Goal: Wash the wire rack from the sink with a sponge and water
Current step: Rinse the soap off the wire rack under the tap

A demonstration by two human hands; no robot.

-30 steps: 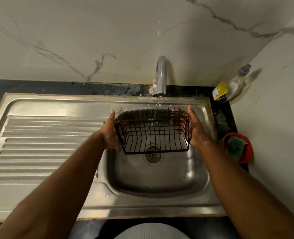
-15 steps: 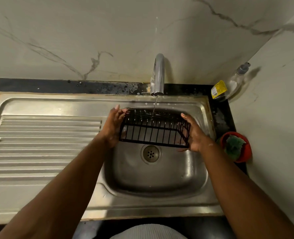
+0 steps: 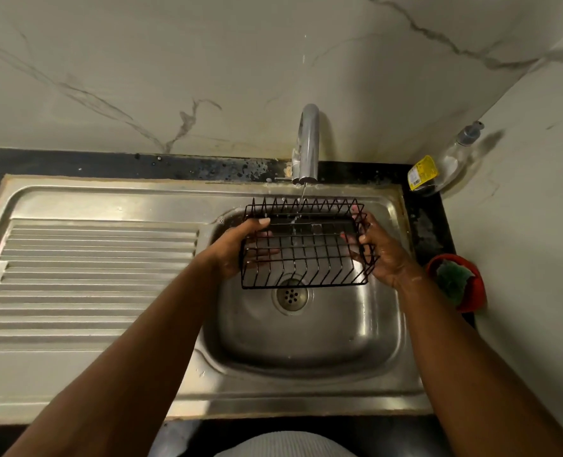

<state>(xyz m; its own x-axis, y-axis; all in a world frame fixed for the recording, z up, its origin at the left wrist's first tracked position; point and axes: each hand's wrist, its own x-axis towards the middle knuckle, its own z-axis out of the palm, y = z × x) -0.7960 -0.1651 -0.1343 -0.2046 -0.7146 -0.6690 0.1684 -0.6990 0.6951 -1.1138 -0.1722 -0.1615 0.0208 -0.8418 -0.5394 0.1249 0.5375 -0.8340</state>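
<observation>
Wire rack (image 3: 303, 249): black, held in the air over the basin of the sink (image 3: 306, 344), above the drain and clear of the steel. It is tilted, with its far rim up under the tap.

My left hand (image 3: 237, 249) grips the left end, thumb over the top wire. My right hand (image 3: 382, 255) grips the right end. The fingers (image 3: 364, 239) of both are curled round the wires, holding the rack between them.

Step in hand, as I judge it: rinsing. The stream of water (image 3: 302, 196) is thin and lands only on the far rim. To do this well, I should slide and turn the rack under it so every wire gets wet. I should hold it low over the basin to limit splashing. Wet wire is likely slippery, so a firm hold at both ends.

Around, large to small:
- Ribbed drainboard (image 3: 92, 275) to the left.
- Dark tabletop (image 3: 75, 163) strip along the marble wall.
- Curved tap (image 3: 308, 143) at the back, directly over the rack.
- Clear soap bottle (image 3: 445, 163) in the right corner.
- Red holder (image 3: 471, 291) on the right, with a green scrubber (image 3: 451, 282) in it, probably the sponge.
- Drain (image 3: 291, 295), partly behind the rack's near edge.

Nothing blocks the rack. The snag is that both hands are full and the scrubber sits well apart, so one hand must let go to fetch it.
</observation>
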